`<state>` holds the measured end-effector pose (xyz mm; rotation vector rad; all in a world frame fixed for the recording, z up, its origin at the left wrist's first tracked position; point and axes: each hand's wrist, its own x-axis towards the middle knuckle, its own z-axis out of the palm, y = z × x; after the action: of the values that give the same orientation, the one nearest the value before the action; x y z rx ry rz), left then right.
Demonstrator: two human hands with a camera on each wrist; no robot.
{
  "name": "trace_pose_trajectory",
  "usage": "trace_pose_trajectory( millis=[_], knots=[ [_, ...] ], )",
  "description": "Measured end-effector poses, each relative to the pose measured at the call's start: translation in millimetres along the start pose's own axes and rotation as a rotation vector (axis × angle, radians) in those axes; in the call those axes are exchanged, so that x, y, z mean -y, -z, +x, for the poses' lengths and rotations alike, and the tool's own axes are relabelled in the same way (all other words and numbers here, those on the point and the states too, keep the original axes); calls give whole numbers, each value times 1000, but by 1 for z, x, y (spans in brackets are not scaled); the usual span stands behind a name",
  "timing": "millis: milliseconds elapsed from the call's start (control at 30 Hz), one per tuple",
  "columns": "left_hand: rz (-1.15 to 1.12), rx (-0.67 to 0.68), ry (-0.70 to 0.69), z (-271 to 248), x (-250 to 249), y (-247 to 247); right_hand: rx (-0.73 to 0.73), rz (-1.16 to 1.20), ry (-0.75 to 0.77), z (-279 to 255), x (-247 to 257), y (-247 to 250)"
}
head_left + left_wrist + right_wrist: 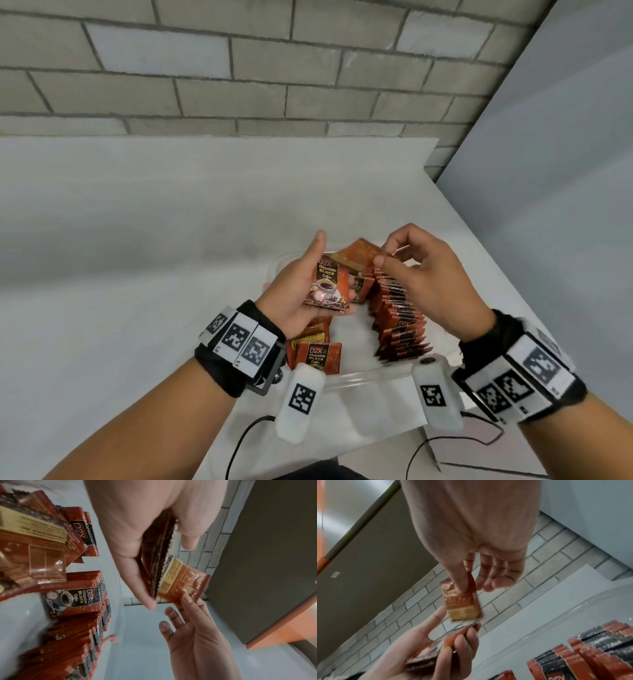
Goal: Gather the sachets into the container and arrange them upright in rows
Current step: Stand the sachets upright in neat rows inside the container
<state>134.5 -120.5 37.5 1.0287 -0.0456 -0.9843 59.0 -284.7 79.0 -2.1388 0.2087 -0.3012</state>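
My left hand (334, 270) grips a small stack of red-brown coffee sachets (325, 291), printed face up, over the clear plastic container (370, 375). Just right of it, my right hand (382, 255) pinches a single sachet (359, 255) between thumb and forefinger, its gold label side (462, 609) showing in the right wrist view. The pinched sachet (183, 584) touches the far end of the stack (159, 561). A long row of upright sachets (400, 318) fills the container's right side. A few loose sachets (315, 353) lie flat in its near left corner.
The container sits on a white table (154, 240) whose right edge (496, 260) runs diagonally close by. A grey brick wall (239, 68) stands behind. Two black cables (239, 442) trail off the table's near edge.
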Motion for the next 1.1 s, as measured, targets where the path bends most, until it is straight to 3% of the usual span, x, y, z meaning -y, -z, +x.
trace_pose_trajectory(
  millis=[100, 200, 267, 467, 667, 900, 1000, 1100],
  knots=[
    [-80, -24, -12, 2, 2, -3, -12, -106, 155, -9, -9, -5],
    [-103, -17, -44, 2, 5, -5, 137, -179, 198, -20, -23, -12],
    [-90, -40, -69, 4, 8, -4, 187, -144, 135, -23, -25, -9],
    [-21, -76, -129, 4, 10, -6, 110, 174, -171, -26, -23, -19],
    [-11, -55, -101, 0, 8, -5, 50, 261, -167, -18, -18, -18],
    [56, 9, -108, 0, 10, -1, 149, 161, -195, -6, -4, -15],
    [36, -6, -155, 1, 9, 2, 55, 284, -285, -5, -6, -15],
    [8, -26, -175, 1, 7, 5, 102, 359, -314, -8, -11, -17]
  ],
)
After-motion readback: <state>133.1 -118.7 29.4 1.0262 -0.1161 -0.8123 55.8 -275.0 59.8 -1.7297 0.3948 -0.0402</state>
